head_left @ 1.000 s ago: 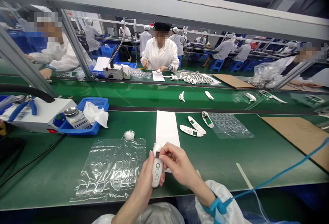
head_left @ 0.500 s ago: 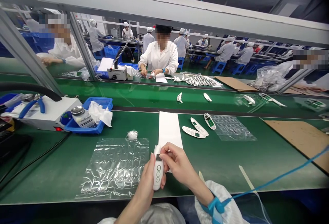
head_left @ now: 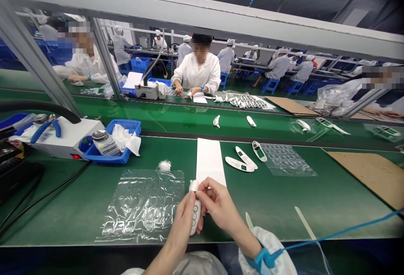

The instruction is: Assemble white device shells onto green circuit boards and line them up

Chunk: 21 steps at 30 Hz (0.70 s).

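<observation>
My left hand (head_left: 182, 221) is wrapped round a slim white handheld device (head_left: 195, 214) with round buttons on its face, held upright near the front edge of the green bench (head_left: 78, 207). My right hand (head_left: 217, 205) pinches the device's upper end, fingers closed over its small screen. A white paper strip (head_left: 210, 160) lies just beyond both hands. A clear plastic sheet (head_left: 143, 205) lies to the left of them.
Three white device shells (head_left: 244, 159) and another clear sheet (head_left: 285, 160) lie to the right of the strip. A blue bin (head_left: 109, 142) with a jar and cloth, a white machine (head_left: 59, 138), brown cardboard (head_left: 369, 172). Workers in white sit across the conveyor.
My left hand has closed further over the device and my right fingers now cover its screen. The view has shifted slightly.
</observation>
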Available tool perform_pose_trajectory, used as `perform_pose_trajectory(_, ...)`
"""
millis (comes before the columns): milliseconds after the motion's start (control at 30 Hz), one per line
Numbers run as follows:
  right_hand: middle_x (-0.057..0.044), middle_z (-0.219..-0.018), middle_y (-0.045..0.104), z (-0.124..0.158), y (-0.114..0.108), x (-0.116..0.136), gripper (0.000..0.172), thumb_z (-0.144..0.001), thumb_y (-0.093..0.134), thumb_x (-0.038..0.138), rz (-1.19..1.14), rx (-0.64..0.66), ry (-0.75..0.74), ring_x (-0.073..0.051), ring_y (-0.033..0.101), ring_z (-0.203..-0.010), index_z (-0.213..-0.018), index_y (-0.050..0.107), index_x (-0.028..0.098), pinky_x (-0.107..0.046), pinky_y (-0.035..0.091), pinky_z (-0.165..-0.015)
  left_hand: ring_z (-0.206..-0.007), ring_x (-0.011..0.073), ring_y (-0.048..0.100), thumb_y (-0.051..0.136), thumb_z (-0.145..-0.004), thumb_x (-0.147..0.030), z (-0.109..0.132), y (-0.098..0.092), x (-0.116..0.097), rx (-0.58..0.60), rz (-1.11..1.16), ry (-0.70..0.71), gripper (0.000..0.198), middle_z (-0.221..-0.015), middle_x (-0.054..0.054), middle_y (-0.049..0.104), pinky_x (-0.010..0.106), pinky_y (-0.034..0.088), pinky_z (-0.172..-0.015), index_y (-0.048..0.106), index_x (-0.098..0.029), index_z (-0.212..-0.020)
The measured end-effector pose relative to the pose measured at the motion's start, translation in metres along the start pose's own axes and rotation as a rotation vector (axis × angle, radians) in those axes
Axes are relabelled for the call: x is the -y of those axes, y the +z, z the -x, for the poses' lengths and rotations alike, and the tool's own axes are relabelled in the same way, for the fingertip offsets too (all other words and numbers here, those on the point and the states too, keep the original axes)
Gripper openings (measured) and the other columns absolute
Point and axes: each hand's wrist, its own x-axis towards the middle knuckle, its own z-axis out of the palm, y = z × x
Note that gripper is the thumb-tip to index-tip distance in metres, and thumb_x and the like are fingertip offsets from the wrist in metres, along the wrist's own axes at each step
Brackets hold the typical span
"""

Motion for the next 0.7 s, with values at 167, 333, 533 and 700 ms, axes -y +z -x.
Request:
perform_pose_trajectory(167,0.009,-0.058,0.052,-0.008,0.005,-0.010,0.042,-0.073,0.074,0.049,-0.359,0.074,0.099,-0.008,0.050,-0.037,-0.079,0.044,0.021,-0.019,0.040,-0.037,-0.030,0.0087,0.038,0.046,-0.080,-0.076,-0.002,-0.007,-0.001,-0.002,-0.111,0.028,0.061,-0.047,-0.002,0.049,0.019,0.022,-0.032,0.053,-0.017,-0.069)
perform_pose_trajectory(333,0.000,-0.079,0.060,-0.007,0.004,0.009,0.031,-0.078,0.072,0.044,-0.169,0.078,-0.068,-0.010,0.055,-0.059,-0.094,0.060,0.020,-0.019,0.044,-0.048,-0.035,0.0124,0.040,0.033,-0.082,-0.078,0.008,-0.019,-0.003,-0.018,-0.187,-0.050,0.068,-0.042,0.000,0.045,0.023,0.031,-0.039,0.055,-0.017,-0.061)
perform_pose_trajectory(533,-0.006,-0.100,0.061,-0.047,-0.010,0.026,0.025,-0.083,0.066,0.038,0.095,0.414,-0.154,-0.011,0.060,-0.065,-0.098,0.073,0.019,-0.022,0.049,-0.052,-0.105,0.0306,0.058,0.042,-0.083,-0.073,0.008,-0.060,-0.028,-0.169,-0.410,0.117,0.061,-0.117,0.011,0.063,0.043,0.044,-0.094,0.061,-0.023,-0.110)
perform_pose_trajectory(700,-0.004,-0.081,0.066,-0.172,-0.009,0.007,0.031,-0.084,0.063,0.038,0.233,0.012,-0.103,-0.012,0.063,-0.054,-0.104,0.066,0.014,-0.025,0.054,-0.048,-0.130,0.0322,0.040,0.041,-0.086,-0.070,0.004,-0.104,-0.064,-0.362,-0.394,0.168,0.055,-0.138,0.005,0.049,0.054,0.022,-0.115,0.052,-0.031,-0.122)
